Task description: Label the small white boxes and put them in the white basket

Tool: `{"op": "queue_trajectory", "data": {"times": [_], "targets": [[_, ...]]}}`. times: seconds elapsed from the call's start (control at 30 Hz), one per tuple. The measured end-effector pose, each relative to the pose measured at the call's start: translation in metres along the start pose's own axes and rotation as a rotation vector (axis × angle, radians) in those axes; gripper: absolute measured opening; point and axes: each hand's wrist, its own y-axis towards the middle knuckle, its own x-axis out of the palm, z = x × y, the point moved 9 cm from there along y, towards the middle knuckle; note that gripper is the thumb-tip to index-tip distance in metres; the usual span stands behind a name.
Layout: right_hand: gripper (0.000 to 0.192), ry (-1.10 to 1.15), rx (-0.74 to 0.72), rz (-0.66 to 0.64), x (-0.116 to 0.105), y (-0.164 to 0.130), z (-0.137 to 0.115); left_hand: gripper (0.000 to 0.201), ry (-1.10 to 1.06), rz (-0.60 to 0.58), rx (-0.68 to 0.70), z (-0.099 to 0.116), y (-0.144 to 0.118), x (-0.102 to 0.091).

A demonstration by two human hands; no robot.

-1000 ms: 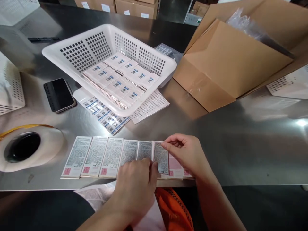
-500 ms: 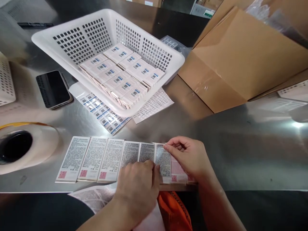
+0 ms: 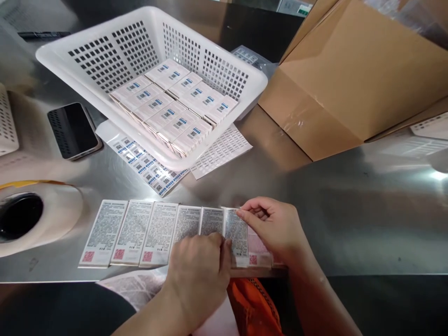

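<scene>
A row of several small flat cartons (image 3: pixel 103 233) lies along the table's front edge, their faces covered in dark print with a pink code square at the bottom. My right hand (image 3: pixel 276 228) is closed, with thumb and index finger pinched at the top corner of a shiny printed label (image 3: pixel 236 233) on a carton toward the right. Over the lower part of the neighbouring cartons rests my left hand (image 3: pixel 199 268), its fingers curled; whatever its fingertips grip is hidden. Partly under my right hand is a pinker carton (image 3: pixel 257 245) without the dark print.
Behind the row, a white perforated basket (image 3: pixel 101 102) holds several cartons with code stickers. Sticker sheets (image 3: pixel 143 161) lie beneath it. A phone (image 3: pixel 74 130) and a tape roll (image 3: pixel 59 214) are at left. An open cardboard box (image 3: pixel 325 79) stands at right.
The view has shifted slightly, so the basket and phone appear a little farther left. Both hands keep nearly the same pose at the same carton.
</scene>
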Motion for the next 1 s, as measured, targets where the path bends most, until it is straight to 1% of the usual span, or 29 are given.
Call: {"op": "queue_trajectory", "data": {"times": [0.2, 0.33, 0.6, 0.77, 1.0], "targets": [[0.012, -0.01, -0.012, -0.008, 0.001, 0.0, -0.001, 0.039, 0.018, 0.034, 0.015, 0.001, 0.001, -0.003], [0.011, -0.04, -0.03, 0.002, -0.001, 0.001, -0.005, 0.038, 0.025, 0.01, -0.009, -0.001, 0.0, -0.003], [0.011, -0.056, -0.039, 0.013, -0.001, 0.0, -0.007, 0.037, 0.034, 0.01, -0.02, -0.001, 0.002, -0.005], [0.011, -0.071, -0.041, 0.033, -0.001, -0.001, -0.009, 0.038, 0.053, -0.017, -0.024, 0.0, 0.004, -0.005], [0.012, -0.093, -0.053, 0.021, 0.001, -0.003, -0.014, 0.04, 0.075, 0.038, 0.006, 0.004, 0.005, -0.011]]}}
